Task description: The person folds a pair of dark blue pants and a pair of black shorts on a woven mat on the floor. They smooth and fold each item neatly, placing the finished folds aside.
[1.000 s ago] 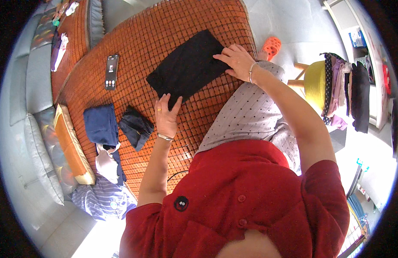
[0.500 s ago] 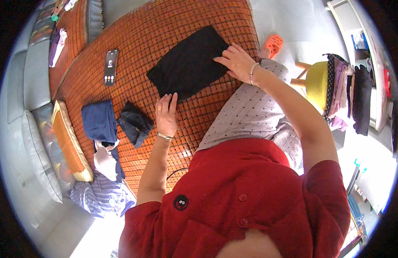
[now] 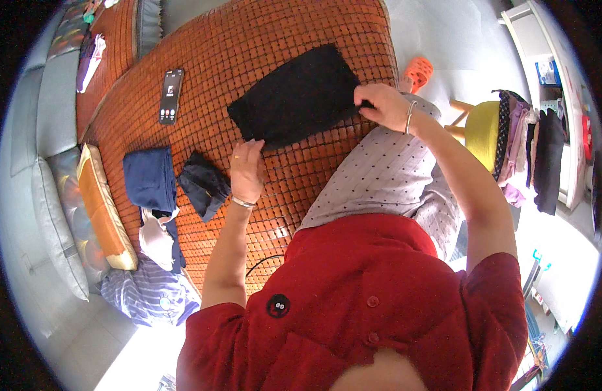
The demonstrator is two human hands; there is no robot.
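Note:
A black garment [image 3: 297, 98], folded into a flat rectangle, lies on the brown tile mat [image 3: 216, 45]; its exact kind cannot be made out. My right hand [image 3: 385, 107] pinches its right corner between thumb and fingers. At the near left corner, the fingers of my left hand [image 3: 247, 173] are pressed together on the edge. Beside my left hand sits a small dark folded garment [image 3: 203, 186]. Farther left is a navy folded garment [image 3: 150, 179], partly over white and dark clothes [image 3: 159, 238].
A phone [image 3: 171, 98] with a lit screen lies on the mat. To the left are an orange cushion [image 3: 109, 208] and a striped blue garment [image 3: 148, 293]. At the right stands a yellow stool [image 3: 481, 137] with clothes draped over it. An orange clog [image 3: 418, 73] shows beyond my knee.
My right hand has moved right, and its fingers have closed on the corner. The black garment has shifted slightly right and looks stretched longer. My left fingers have drawn together at the near left corner.

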